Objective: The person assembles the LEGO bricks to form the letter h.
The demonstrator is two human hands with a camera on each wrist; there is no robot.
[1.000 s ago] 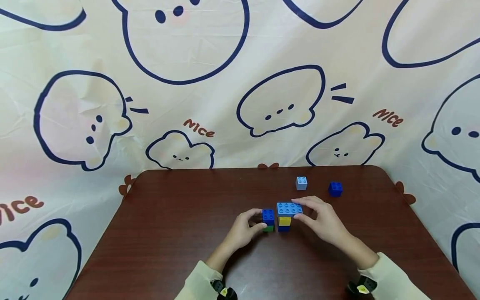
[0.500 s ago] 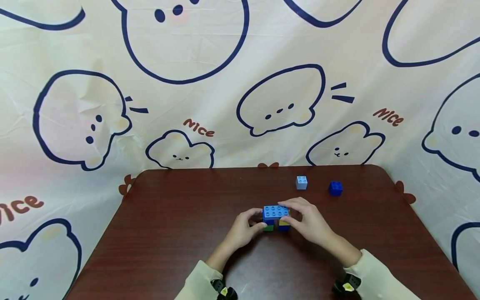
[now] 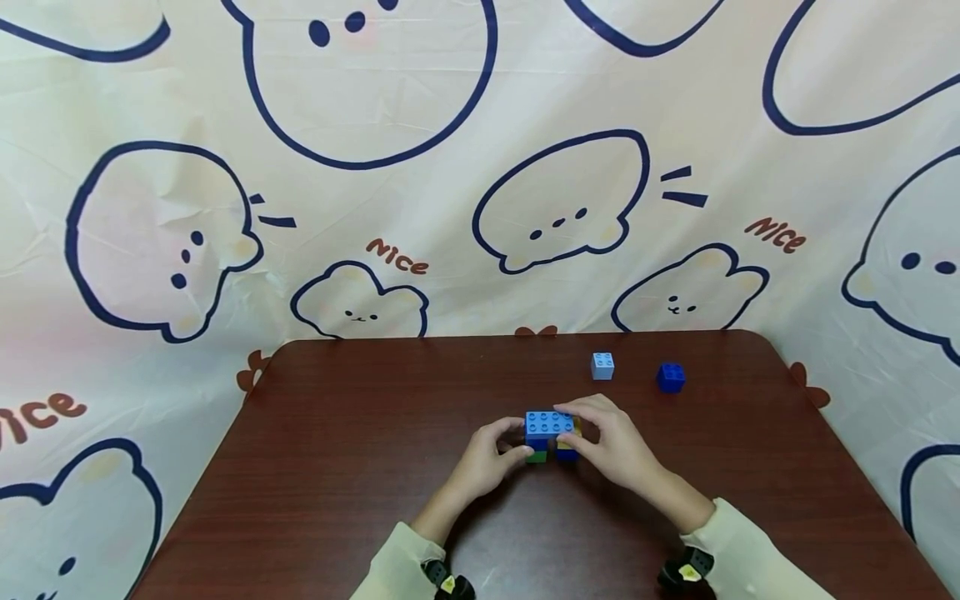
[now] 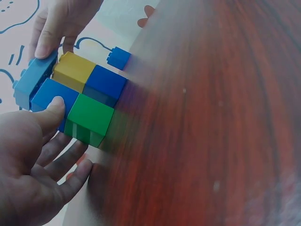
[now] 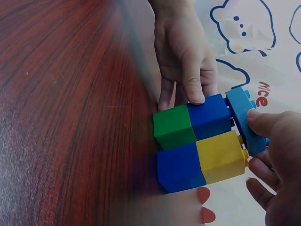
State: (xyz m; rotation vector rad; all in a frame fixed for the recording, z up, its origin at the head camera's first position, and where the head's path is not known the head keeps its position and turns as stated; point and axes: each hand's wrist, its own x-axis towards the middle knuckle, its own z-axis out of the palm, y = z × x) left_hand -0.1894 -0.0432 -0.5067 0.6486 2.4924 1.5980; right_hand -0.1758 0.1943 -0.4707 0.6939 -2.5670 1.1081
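Two short brick stacks stand side by side on the table. One has a blue brick (image 5: 210, 117) on a green brick (image 5: 174, 126); the other has a yellow brick (image 5: 221, 157) on a dark blue brick (image 5: 181, 167). My left hand (image 3: 483, 464) pinches the blue brick of the left stack between thumb and fingers. Over the stacks, my right hand (image 3: 618, 442) pinches a long light blue brick (image 3: 548, 423) near its right end. Studs still show between it and both stacks in the right wrist view, and it sits slightly tilted there.
A small light blue brick (image 3: 602, 366) lies near the table's far edge. Right of it is a dark blue brick (image 3: 671, 378). The brown wooden table (image 3: 337, 467) backs onto a patterned cloth (image 3: 450, 208) with cartoon outlines.
My right hand has carried the long light blue brick leftward, from above the yellow stack to across both stacks. My left hand has stayed at the left stack.
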